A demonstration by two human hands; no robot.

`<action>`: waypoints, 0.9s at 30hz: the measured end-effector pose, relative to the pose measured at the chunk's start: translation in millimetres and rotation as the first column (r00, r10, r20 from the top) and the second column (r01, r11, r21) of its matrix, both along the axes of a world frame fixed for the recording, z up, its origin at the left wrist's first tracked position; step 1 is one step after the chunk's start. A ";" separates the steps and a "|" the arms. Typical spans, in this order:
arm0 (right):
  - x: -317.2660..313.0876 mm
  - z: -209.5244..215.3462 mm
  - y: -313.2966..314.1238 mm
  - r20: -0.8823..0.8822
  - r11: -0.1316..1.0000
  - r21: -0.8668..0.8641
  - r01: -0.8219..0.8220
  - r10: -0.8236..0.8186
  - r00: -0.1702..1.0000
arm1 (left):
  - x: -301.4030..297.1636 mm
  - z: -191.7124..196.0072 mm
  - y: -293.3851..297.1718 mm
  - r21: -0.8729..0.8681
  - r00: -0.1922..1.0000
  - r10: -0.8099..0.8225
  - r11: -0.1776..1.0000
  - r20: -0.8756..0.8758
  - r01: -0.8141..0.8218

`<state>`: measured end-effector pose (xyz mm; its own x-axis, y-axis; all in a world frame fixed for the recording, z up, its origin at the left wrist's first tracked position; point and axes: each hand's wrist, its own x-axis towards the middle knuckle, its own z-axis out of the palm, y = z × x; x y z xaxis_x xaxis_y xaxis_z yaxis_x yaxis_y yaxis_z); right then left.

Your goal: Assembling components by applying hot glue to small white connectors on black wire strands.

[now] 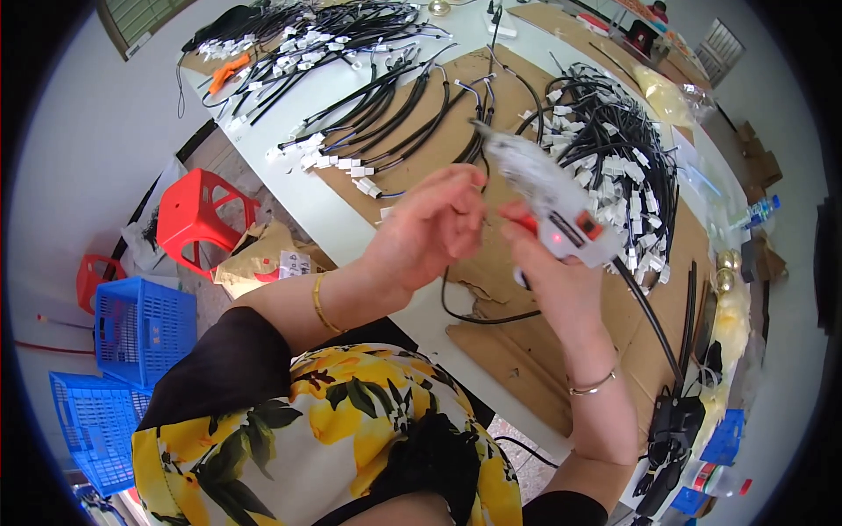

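Observation:
My right hand is wrapped round the grip of a white hot glue gun with a red trigger and a small lit red light. Its nozzle tilts up and to the left. To the left of the gun, my left hand is raised with its fingers curled in. What lies inside them is hidden; a thin black cable shows below this hand and loops right. Beyond both hands, black cables with white connectors lie fanned in a row on brown cardboard.
A large heap of black cables with white connectors lies to the right, another pile at the far left. A black power strip sits at the near right. Red stools and blue crates stand on the floor to the left.

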<state>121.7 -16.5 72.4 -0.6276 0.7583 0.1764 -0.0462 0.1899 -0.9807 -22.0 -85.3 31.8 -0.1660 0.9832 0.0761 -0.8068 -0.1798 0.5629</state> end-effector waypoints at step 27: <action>56.7 -7.7 40.1 0.014 0.905 0.415 0.096 -0.112 0.994 | 58.7 7.5 66.2 0.109 0.783 -0.153 0.957 -0.603 0.271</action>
<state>178.3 23.6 64.7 -0.5608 0.6841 0.4663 0.0299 0.5797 -0.8143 36.7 -19.1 39.3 0.1786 0.9468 0.2676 -0.3647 -0.1889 0.9118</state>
